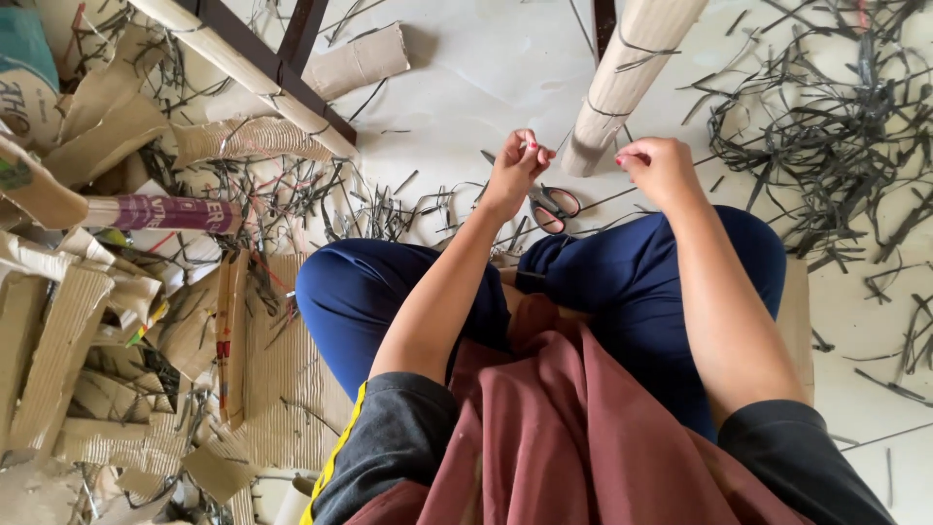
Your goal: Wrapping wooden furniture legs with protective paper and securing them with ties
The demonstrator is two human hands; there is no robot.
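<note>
Beside the cardboard roll (627, 83), both hands' (515, 170) grips.

Scissors (552, 206) with red handles lie on the floor just ahead of my knees. Left of the scissors, a heap of cardboard pieces (87, 321) and a purple tube (165, 213). Beyond the scissors, up left, a wooden bar (243, 68) with a cardboard roll (358, 60) behind it. Right of the scissors, a tangle of dark strips (836, 136) spread over the pale floor (486, 68).

Dark grey short sleeves, yellow side stripe, maroon cloth, navy trousers.
</note>
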